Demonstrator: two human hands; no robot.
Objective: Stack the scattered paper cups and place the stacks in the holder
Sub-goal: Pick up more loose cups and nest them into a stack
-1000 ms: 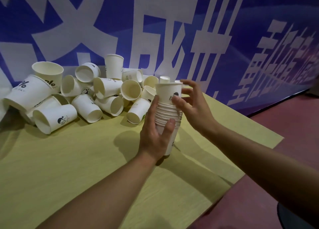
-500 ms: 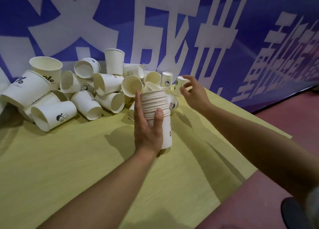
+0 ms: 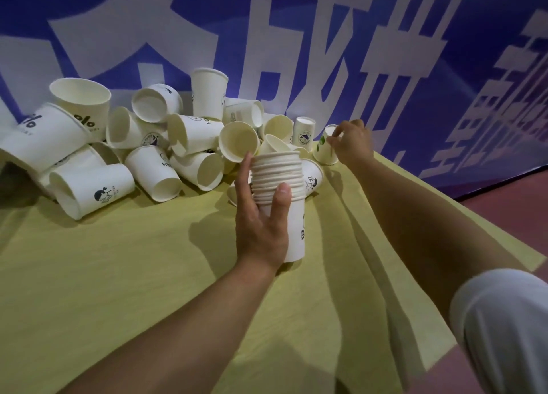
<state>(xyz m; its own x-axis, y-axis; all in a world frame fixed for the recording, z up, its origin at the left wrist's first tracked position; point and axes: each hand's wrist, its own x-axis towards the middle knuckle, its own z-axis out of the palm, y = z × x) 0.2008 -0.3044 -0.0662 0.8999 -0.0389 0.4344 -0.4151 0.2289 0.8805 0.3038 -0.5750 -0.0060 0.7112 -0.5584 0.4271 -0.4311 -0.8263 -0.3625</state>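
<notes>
The left hand (image 3: 261, 215) still grips the tall stack of white paper cups (image 3: 280, 198), standing on the yellow table (image 3: 118, 275). The right hand (image 3: 351, 144) has left the stack and reached right of it; its fingers (image 3: 336, 137) now pinch a small upside-down white paper cup (image 3: 324, 150). That cup probably goes on next. No holder shows.
</notes>
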